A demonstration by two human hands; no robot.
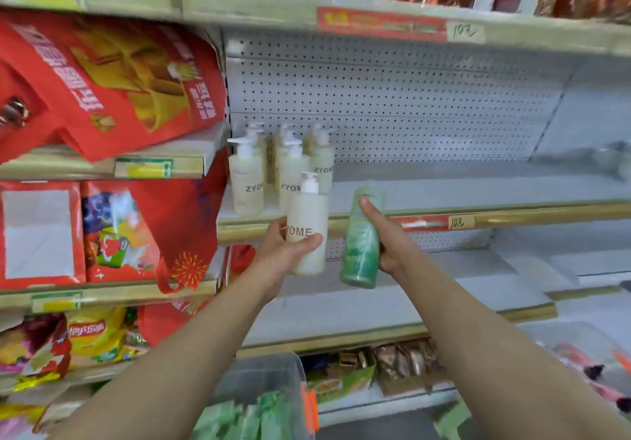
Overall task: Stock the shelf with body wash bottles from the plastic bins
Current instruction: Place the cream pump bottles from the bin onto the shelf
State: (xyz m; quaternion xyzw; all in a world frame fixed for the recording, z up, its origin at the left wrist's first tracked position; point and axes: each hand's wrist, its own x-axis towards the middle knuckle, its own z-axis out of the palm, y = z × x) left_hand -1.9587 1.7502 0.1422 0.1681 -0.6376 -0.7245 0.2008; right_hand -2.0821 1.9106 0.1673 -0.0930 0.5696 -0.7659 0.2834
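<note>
Left hand [278, 251] fingers wrap the cream bottle [307, 231]; right hand [389, 234] fingers curl round the green bottle [360, 248], both held upright-ish.

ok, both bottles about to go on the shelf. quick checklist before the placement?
1. Left hand grip on the cream pump bottle: ok, fingers and thumb wrap its body.
2. Right hand grip on the green bottle: ok, fingers curl round it.
3. Cream pump bottle upright: ok, pump on top.
4. Green bottle upright: not ok, it is tilted.
5. Free room on the shelf: ok, bare to the right of the standing cream bottles.
6. Green bottle's cap closed: cannot tell, blurred.
</note>
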